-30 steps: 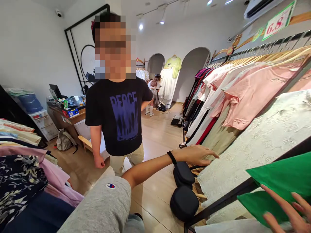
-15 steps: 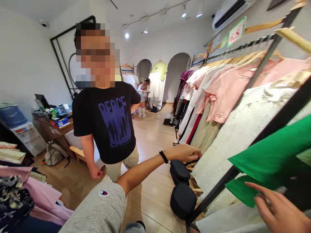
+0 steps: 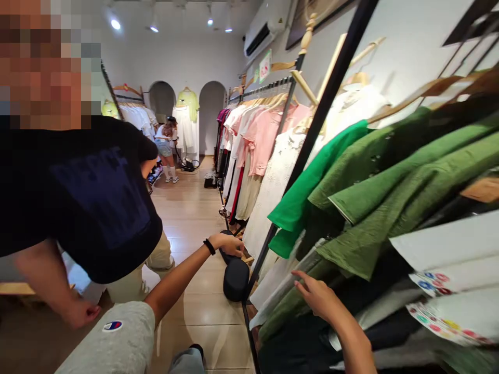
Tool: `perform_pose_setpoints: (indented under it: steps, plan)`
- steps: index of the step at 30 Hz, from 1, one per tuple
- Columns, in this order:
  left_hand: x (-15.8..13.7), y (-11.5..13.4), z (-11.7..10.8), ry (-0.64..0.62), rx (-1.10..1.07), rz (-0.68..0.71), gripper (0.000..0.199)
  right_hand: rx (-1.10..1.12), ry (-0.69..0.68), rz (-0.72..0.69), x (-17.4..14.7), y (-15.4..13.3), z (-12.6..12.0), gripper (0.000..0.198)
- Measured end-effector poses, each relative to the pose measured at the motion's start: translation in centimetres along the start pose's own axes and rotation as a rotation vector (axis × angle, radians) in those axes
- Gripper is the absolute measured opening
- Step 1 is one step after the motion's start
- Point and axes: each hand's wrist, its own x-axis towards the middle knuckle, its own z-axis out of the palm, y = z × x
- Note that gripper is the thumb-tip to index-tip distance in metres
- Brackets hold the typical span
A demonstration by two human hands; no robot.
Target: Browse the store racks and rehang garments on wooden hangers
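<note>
Bright green shirt: hangs beside the black rack post, at 12 o'clock from the tip of the right pointing finger, near it but not touching.
Right hand: fingers apart, the pointing finger aimed at 10 o'clock. I can't tell if its tip touches the pale cloth behind.
Dark green shirts: at 1 o'clock from the right hand.
Left hand: fingers bent and close together; I can't tell if they hold anything.
White dress: at 1 o'clock from the left hand.
Black stool: at 6 o'clock, just below it.
Person in black shirt: at 9 o'clock.
Person in shorts: far back, at 11 o'clock.
</note>
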Motion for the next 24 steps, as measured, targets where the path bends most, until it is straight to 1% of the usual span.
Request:
perform_pose_setpoints:
  steps: [3, 5, 7, 9, 10, 11, 13, 15, 16, 17, 19, 20, 22, 23, 24]
  plan:
    - [0.5, -0.2, 0.2, -0.133, 0.011, -0.031, 0.026, 0.097, -0.166, 0.044, -1.1, -0.1, 1.0, 0.05]
    - [0.6, 0.2, 0.0, -0.217, -0.052, 0.003, 0.042, 0.149, -0.202, 0.012, -1.7, 0.1, 1.5, 0.056]
    - [0.4, 0.8, -0.5, -0.267, -0.251, 0.092, 0.063, 0.203, -0.176, -0.042, -2.3, 0.5, 1.7, 0.064]
    - [-0.1, 1.6, -1.0, -0.275, -0.564, 0.219, 0.081, 0.291, -0.14, -0.102, -3.2, 0.7, 1.3, 0.071]
    - [-0.4, 2.1, -1.3, -0.241, -0.728, 0.275, 0.085, 0.351, -0.123, -0.131, -3.6, 0.6, 1.0, 0.075]
    - [-0.8, 2.7, -1.7, -0.172, -0.868, 0.313, 0.084, 0.426, -0.099, -0.163, -4.0, 0.5, 0.7, 0.08]
    - [-1.4, 3.9, -2.4, 0.051, -1.071, 0.329, 0.077, 0.631, -0.036, -0.242, -4.4, 0.0, 0.2, 0.093]
    - [-1.8, 4.9, -3.0, 0.262, -1.158, 0.299, 0.073, 0.882, 0.044, -0.324, -4.2, -0.6, 0.1, 0.109]
    - [-1.9, 5.1, -3.3, 0.317, -1.173, 0.288, 0.072, 0.996, 0.084, -0.35, -3.9, -0.9, 0.3, 0.116]
    - [-2.0, 5.1, -3.5, 0.337, -1.184, 0.289, 0.072, 1.09, 0.116, -0.362, -3.5, -1.1, 0.6, 0.121]
    - [-2.1, 4.1, -3.4, 0.306, -1.228, 0.333, 0.077, 1.23, 0.136, -0.352, -2.6, -1.5, 1.5, 0.124]
    - [-2.1, 3.1, -3.2, 0.273, -1.259, 0.365, 0.083, 1.288, 0.12, -0.344, -2.1, -1.6, 2.1, 0.122]
    - [-2.0, 0.2, -2.3, 0.177, -1.291, 0.399, 0.094, 1.4, 0.051, -0.329, -1.3, -1.5, 3.6, 0.117]
    - [-1.9, -1.5, -1.6, 0.116, -1.268, 0.374, 0.094, 1.443, 0.004, -0.312, -1.0, -1.2, 4.5, 0.116]
    - [-1.8, -3.3, -0.7, 0.05, -1.211, 0.316, 0.093, 1.469, -0.042, -0.288, -0.6, -0.9, 5.4, 0.116]
